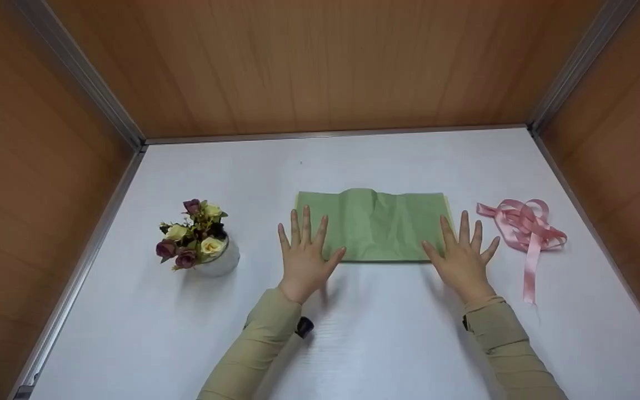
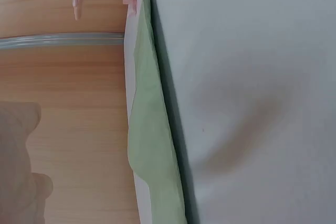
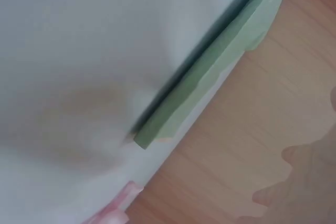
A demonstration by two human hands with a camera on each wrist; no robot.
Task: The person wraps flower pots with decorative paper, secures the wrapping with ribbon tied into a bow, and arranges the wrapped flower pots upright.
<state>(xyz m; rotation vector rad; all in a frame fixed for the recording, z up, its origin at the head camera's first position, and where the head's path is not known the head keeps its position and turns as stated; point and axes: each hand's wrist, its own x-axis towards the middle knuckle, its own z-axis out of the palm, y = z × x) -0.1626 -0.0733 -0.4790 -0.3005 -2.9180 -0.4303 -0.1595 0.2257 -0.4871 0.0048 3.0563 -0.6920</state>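
A folded sheet of green wrapping paper (image 1: 378, 228) lies crosswise on the white table, creased in the middle, with a thin yellowish edge at each side. My left hand (image 1: 304, 258) is held over its left end, fingers spread and straight, holding nothing. Over the right end my right hand (image 1: 463, 261) hovers in the same way, palm down and fingers fanned out. Both wrist views show the green paper low on the table, its near edge standing slightly up, with hand shadows on the white surface beside it.
To the left stands a white pot (image 1: 221, 261) with purple and cream artificial flowers (image 1: 192, 236). A loose heap of pink ribbon (image 1: 531, 228) lies on the right, one tail toward me. Wooden panels (image 1: 320, 66) with metal edging enclose the white table (image 1: 386, 333) at the back and sides.
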